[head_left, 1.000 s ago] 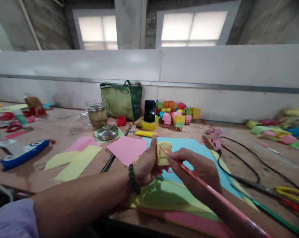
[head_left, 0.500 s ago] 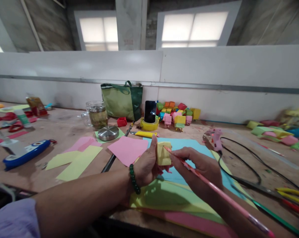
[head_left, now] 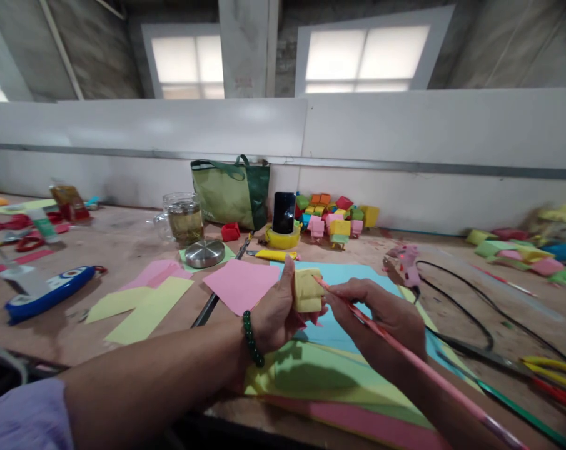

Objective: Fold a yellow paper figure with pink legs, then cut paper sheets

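Observation:
My left hand, with a green bead bracelet at the wrist, grips a small yellow folded-paper box figure that has pink paper showing underneath. Its yellow face is turned toward me. A long pink pencil-like stick is pinched in my right hand. The tip of the stick rests at the upper right of the yellow face. Below both hands lie stacked paper sheets in blue, green, yellow and pink.
Folded paper figures crowd together behind, beside a phone on a yellow tape roll. Left are a glass mug, its metal lid and a yellow cutter. A corded pink glue gun and scissors lie right.
The stick's tip has moved slightly right across the yellow face. The paper figure has turned and shifted a little left in my left hand.

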Motion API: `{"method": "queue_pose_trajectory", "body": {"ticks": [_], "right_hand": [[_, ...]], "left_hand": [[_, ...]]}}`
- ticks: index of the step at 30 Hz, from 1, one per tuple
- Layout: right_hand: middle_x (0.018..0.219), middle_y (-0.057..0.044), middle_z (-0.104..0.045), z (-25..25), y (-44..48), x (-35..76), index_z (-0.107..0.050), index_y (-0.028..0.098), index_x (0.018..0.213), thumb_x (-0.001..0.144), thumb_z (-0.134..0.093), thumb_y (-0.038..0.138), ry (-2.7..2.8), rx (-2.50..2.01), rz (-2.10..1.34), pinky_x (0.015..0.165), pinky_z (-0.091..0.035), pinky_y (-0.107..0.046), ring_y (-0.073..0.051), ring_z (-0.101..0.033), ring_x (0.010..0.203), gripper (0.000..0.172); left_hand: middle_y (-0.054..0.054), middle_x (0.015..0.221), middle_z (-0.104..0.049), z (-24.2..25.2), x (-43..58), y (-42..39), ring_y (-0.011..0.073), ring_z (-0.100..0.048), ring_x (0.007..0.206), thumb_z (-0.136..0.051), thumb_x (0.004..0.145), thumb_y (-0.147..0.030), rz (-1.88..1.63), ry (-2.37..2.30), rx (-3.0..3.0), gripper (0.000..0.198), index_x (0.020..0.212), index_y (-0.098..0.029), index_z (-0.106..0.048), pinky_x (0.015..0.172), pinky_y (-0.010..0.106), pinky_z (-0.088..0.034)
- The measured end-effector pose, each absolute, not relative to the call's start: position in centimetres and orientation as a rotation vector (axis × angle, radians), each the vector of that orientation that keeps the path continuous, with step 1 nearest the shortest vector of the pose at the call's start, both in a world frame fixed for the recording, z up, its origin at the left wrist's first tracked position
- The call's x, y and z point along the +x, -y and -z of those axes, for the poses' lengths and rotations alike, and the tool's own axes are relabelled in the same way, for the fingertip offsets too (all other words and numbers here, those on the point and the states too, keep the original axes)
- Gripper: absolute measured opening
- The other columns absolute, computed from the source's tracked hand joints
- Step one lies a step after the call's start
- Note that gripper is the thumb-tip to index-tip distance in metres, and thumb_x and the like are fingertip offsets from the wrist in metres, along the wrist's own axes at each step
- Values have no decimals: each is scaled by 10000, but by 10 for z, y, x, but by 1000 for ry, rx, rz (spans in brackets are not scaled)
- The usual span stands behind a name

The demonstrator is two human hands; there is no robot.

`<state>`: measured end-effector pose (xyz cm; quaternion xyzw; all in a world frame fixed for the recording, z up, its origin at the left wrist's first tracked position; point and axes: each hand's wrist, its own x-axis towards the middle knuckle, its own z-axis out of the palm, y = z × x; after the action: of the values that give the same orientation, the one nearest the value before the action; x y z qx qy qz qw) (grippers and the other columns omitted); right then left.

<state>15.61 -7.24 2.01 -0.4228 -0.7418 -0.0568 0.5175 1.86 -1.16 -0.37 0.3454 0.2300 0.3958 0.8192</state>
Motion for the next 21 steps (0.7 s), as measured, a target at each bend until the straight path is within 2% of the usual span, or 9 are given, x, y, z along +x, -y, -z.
{"method": "queue_pose_trajectory", "body": {"ticks": [7, 15, 21], "right_hand": [[625, 58, -630, -21, 72, 158, -631, 198, 741, 812, -626, 159, 1781, -1051, 208, 554, -431, -177, -64, -565, 531, 81], [659, 35, -649, -21, 72, 158, -642, 204, 776, 836, -599, 177, 1819, -1080, 175, 577, -457, -196, -88, -594, 571, 78], [628, 44, -649, -22, 72, 160, -638, 206, 758, 829, -605, 190, 1800, -1131, 222, 549, -449, -200, -84, -585, 526, 80]], "left_hand": [[29, 690, -631, 2, 17, 11, 126, -600, 542, -344, 807, -746, -825, -490, 730, 679, 967, -141, -605, 463, 206, -402], [25, 672, -619, 3, 18, 13, 132, -596, 555, -325, 808, -751, -843, -510, 752, 684, 953, -145, -609, 488, 210, -399], [23, 657, -606, 3, 18, 11, 109, -568, 511, -324, 818, -738, -843, -432, 759, 678, 909, -132, -613, 469, 203, -400]]}}
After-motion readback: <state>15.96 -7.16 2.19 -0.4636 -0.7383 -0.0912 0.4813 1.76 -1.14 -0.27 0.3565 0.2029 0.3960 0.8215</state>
